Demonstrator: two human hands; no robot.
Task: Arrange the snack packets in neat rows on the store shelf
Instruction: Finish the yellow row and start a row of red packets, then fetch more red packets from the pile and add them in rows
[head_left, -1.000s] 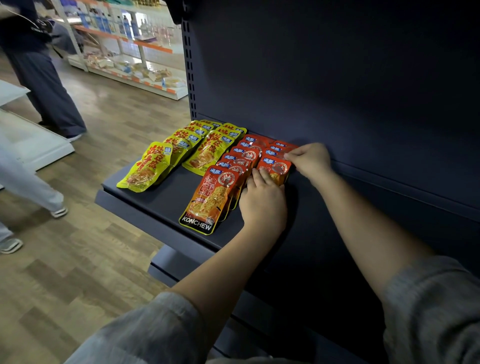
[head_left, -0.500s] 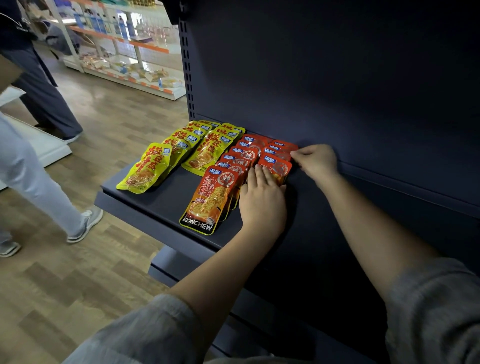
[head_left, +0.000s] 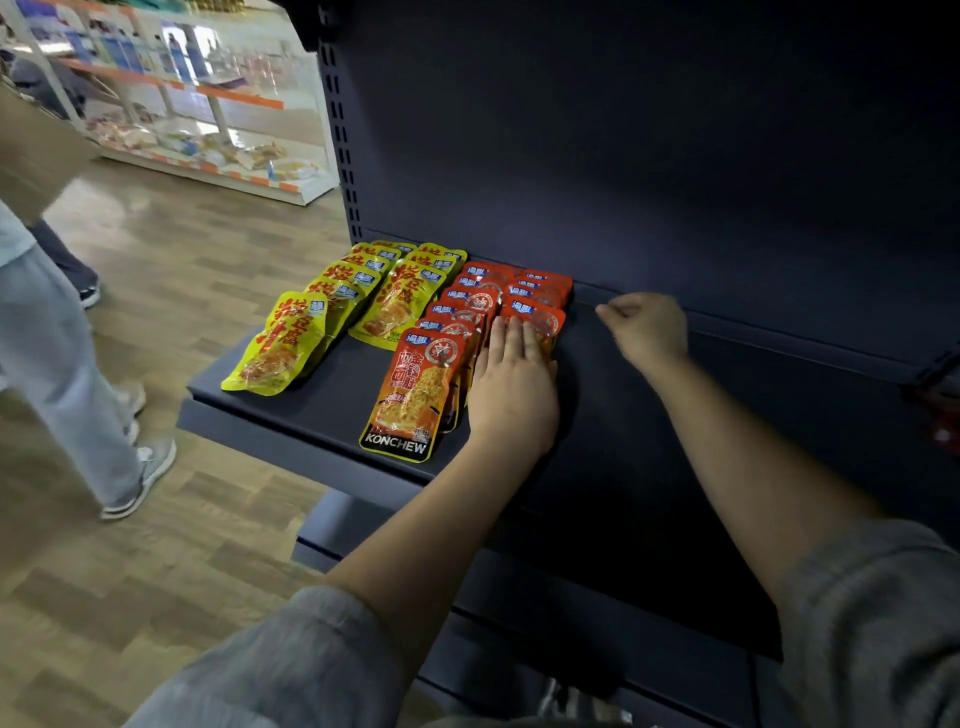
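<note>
Snack packets lie in overlapping rows on the dark store shelf, all toward its 9 o'clock end. Two rows of yellow packets run from the front at 7 o'clock back toward the rear panel at 12; the nearest yellow one sits a little apart from the rest and is skewed. Just beside them at 3 o'clock come two rows of red packets, shingled so that only the front one, printed KONCHEW, shows in full. The second red row is shorter and reaches back to the rear panel.

The left hand lies flat, palm down, with straight fingers pressing on the front packet of the shorter red row; it grips nothing. Its thumb side touches the edge of the longer red row.

The right hand hovers at 3 o'clock of the red rows, near the back of the shelf and apart from the packets. Its fingers are curled in with the thumb against the forefinger, as in a pinch; nothing is visible between them.

Both forearms reach out of grey sleeves. At 9 o'clock, on the wooden floor, stands a person in light trousers and sneakers. Another stocked shelving unit stands far off at 11 o'clock.
</note>
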